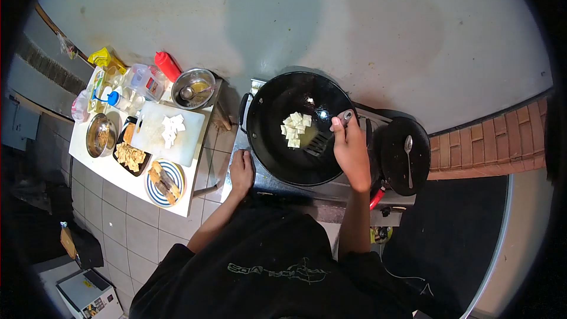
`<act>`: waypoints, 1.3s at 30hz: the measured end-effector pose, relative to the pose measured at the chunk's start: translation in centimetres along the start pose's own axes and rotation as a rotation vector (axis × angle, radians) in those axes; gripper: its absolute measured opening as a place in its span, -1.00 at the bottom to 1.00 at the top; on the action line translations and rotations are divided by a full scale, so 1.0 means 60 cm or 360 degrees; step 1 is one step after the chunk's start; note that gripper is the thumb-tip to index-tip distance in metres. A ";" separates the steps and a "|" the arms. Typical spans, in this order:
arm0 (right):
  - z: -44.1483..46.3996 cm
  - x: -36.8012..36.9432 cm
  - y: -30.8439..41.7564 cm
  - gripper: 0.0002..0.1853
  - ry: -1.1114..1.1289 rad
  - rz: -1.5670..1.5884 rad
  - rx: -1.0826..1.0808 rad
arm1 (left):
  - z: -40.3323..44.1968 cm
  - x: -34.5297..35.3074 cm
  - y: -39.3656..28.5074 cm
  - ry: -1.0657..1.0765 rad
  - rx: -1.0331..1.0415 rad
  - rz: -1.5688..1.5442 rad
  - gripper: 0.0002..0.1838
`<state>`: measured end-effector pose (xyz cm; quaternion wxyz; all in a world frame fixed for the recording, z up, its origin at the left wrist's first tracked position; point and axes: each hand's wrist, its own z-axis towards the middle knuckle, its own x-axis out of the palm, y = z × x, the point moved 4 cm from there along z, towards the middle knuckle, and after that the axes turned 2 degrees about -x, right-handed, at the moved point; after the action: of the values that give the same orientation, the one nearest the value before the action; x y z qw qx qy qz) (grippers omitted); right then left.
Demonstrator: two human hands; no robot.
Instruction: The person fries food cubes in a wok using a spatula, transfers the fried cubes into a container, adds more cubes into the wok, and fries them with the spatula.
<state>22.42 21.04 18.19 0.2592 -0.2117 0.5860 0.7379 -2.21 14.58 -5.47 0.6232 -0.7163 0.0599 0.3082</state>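
Note:
A large black wok sits on the stove, with white cubes, possibly tofu, grouped near its middle in a little oil. My right hand is closed around the handle of a slotted spatula, whose blade lies in the wok just right of the cubes. At the wok's lower left, my left hand rests on the stove's edge, fingers fairly flat and holding nothing.
Left, a white table bears a cutting board with more white pieces, a striped plate, metal bowls and a red squeeze bottle. Right of the wok, a spoon lies on a dark pan.

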 end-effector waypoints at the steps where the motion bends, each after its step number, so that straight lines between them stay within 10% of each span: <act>1: 0.001 0.001 0.001 -0.72 0.0041 0.0117 -0.0021 | 0.000 0.000 0.000 -0.0003 0.0002 0.0000 -0.66; 39: 0.001 -0.003 0.005 -0.77 -0.0007 -0.0045 -0.0021 | -0.001 0.000 -0.004 -0.0023 0.0027 -0.0026 -0.66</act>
<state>22.36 21.04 18.53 0.2695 -0.2200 0.5776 0.7385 -2.06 14.56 -5.24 0.6321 -0.7092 0.0522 0.3079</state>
